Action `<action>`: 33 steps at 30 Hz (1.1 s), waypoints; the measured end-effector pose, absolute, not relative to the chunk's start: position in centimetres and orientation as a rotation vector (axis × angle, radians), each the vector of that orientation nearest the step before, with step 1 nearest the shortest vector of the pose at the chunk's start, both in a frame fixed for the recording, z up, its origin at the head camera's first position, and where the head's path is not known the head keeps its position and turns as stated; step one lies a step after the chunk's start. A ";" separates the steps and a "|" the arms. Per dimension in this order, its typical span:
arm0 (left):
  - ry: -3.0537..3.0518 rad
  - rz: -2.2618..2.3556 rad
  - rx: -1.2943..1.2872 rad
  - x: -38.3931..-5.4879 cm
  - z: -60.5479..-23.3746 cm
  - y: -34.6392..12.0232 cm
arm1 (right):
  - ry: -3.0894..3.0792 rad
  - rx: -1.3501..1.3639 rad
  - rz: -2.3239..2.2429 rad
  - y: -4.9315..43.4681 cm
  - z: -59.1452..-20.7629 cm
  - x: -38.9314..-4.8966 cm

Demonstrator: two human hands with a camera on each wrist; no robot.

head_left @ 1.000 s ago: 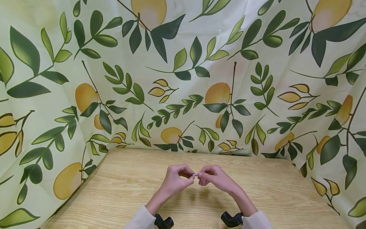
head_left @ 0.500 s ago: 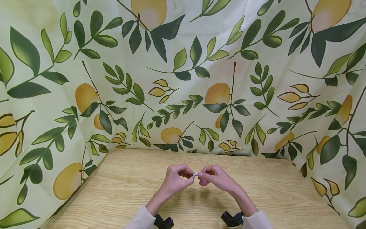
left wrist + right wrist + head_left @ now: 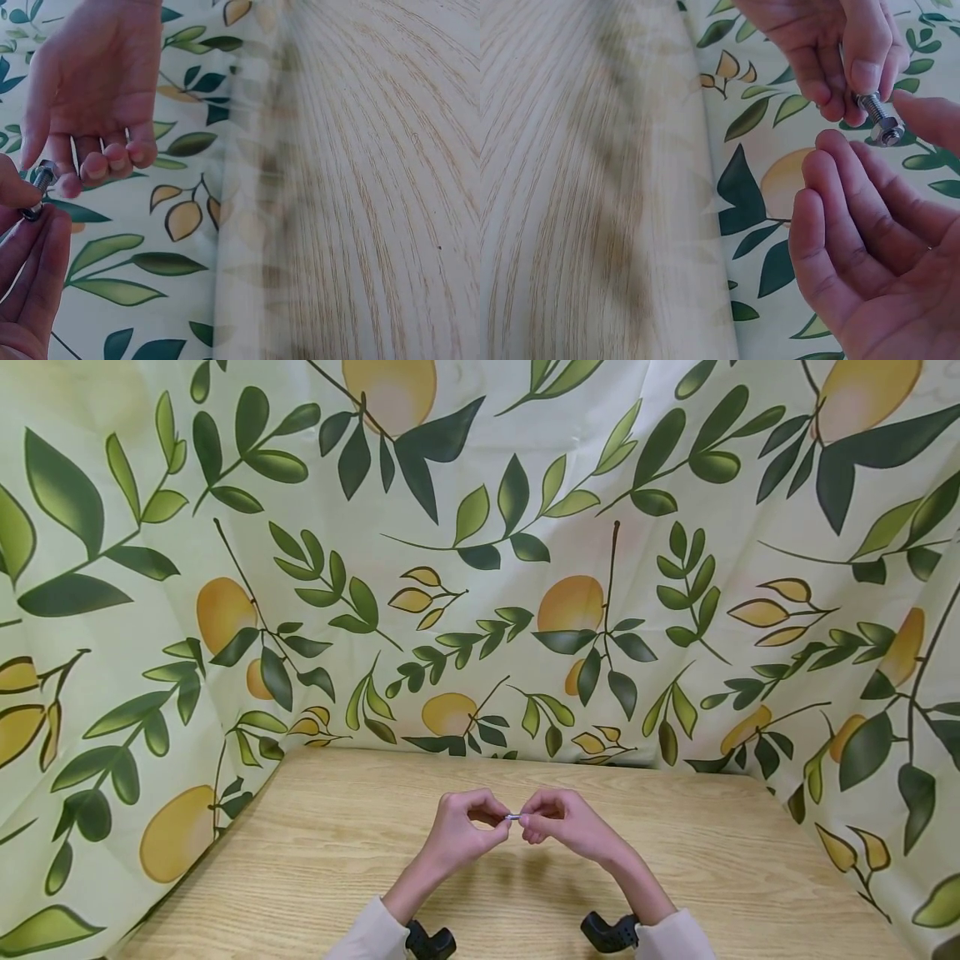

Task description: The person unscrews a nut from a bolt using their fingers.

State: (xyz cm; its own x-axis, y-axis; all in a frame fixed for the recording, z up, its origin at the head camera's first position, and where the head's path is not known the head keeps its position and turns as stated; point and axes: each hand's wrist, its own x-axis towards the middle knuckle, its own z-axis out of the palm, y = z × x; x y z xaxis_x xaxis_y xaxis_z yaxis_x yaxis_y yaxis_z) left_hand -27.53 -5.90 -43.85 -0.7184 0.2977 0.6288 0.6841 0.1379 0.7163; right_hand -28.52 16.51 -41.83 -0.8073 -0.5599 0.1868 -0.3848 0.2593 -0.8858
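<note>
A small silvery bolt (image 3: pixel 874 108) with a hex nut (image 3: pixel 886 130) near its free end is held up above the table. My left hand (image 3: pixel 467 828) pinches the bolt between thumb and fingers, around its head end. In the left wrist view, the left fingertips (image 3: pixel 37 210) sit at that end and partly hide it. My right hand (image 3: pixel 562 824) is at the nut end. In the right wrist view its thumb and extended fingers (image 3: pixel 840 202) stand on either side of the nut, with a gap showing around it.
A light wood-grain table (image 3: pixel 337 843) lies under both hands. Fabric printed with fruit and leaves (image 3: pixel 480 610) rises behind the table and along its sides. A black device (image 3: pixel 431 941) is worn at the left wrist, another black device (image 3: pixel 609 933) at the right.
The right fingertips have shifted very slightly at the bolt's free end. My left hand has stayed in place with its pinch on the bolt.
</note>
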 end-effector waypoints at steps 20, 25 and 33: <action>-2.081 -1.606 -0.947 -27.6 -44.0 -5.9 | 2.346 -0.882 -1.568 16.6 -42.0 -28.7; -2.064 -1.605 -0.963 -27.6 -43.9 -5.8 | 2.356 -0.905 -1.598 16.6 -42.0 -28.7; -2.066 -1.595 -0.965 -27.6 -43.9 -5.7 | 2.312 -0.923 -1.579 16.7 -41.9 -28.7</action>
